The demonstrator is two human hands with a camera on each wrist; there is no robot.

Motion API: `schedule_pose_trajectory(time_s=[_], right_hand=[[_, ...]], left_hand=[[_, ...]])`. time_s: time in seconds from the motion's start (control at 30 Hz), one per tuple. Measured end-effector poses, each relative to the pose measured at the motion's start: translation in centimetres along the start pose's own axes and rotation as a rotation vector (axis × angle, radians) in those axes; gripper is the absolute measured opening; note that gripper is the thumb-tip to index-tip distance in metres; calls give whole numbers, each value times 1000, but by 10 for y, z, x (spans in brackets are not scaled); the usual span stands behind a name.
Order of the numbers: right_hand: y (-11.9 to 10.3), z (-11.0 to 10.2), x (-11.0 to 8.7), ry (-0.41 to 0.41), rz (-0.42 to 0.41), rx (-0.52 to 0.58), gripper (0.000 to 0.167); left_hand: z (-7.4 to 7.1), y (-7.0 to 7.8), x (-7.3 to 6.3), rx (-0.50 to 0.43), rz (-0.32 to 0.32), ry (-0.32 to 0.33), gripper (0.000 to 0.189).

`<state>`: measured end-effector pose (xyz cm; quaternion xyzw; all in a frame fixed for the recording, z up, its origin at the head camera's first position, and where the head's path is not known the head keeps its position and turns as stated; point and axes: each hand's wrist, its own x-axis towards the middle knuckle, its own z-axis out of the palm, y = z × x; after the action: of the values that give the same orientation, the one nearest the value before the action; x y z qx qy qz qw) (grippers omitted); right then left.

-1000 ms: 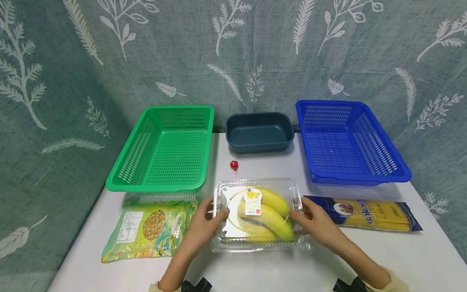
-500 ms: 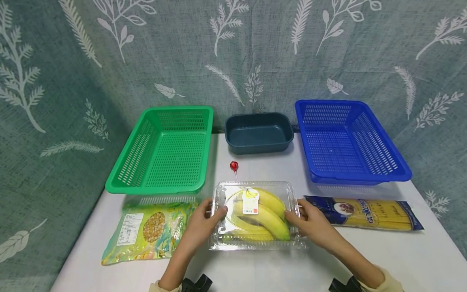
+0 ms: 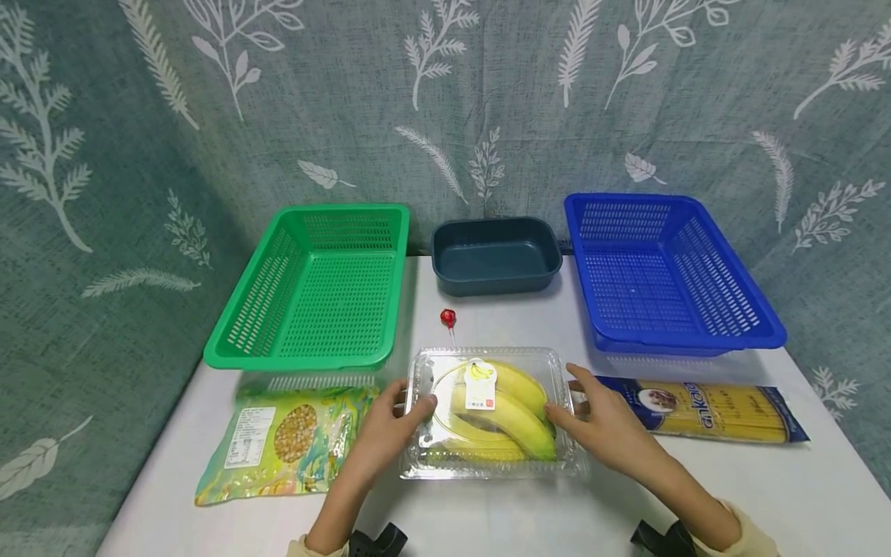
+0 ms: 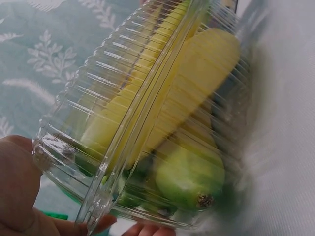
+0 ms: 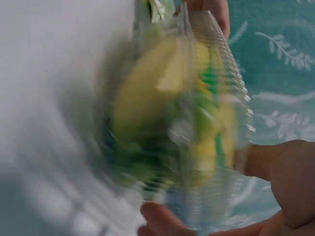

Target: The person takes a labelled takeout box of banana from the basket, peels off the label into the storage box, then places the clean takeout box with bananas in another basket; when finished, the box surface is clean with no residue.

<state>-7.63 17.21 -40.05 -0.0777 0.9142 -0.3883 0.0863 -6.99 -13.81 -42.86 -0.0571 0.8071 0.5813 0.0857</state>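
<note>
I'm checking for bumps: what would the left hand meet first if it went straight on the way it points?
The clear plastic box of bananas, whose left side the left hand grips. Past that, the line may run toward the red lollipop, but depth is hard to judge.

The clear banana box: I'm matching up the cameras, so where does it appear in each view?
Head: clear banana box at lower centre, just below the red lollipop.
Left wrist: clear banana box large, slanting from lower left to the top edge.
Right wrist: clear banana box blurred, running vertically through the middle.
Shared landmark: leaf-print cloth, background in head, upper left in left wrist, right side in right wrist.
</note>
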Motion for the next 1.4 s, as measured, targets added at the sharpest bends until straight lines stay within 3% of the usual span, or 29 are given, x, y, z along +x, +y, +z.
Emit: schedule_pose_trajectory(time_s=[0.13,0.27,0.43,0.53,0.87,1.17,1.4], right_hand=[[-15,-11,5,120,-168,-171,67],[-31,-19,14,195,-330,-214,48],[-46,-22,26,199,-474,-255,34],[-54,-21,36,153,-533,-298,31],[-76,-5,66,-91,-568,-450,28],[-91,3,80,-196,-559,-567,25],[-93,10,86,-191,-577,-631,16]], left_hand=[[0,1,1,23,-5,11,68],[1,1,2,20,-7,15,68],[4,-1,2,14,-8,16,65],[4,0,1,22,-6,22,64],[9,2,2,6,-11,13,68],[11,2,1,11,5,23,64],[11,2,-1,23,6,30,63]])
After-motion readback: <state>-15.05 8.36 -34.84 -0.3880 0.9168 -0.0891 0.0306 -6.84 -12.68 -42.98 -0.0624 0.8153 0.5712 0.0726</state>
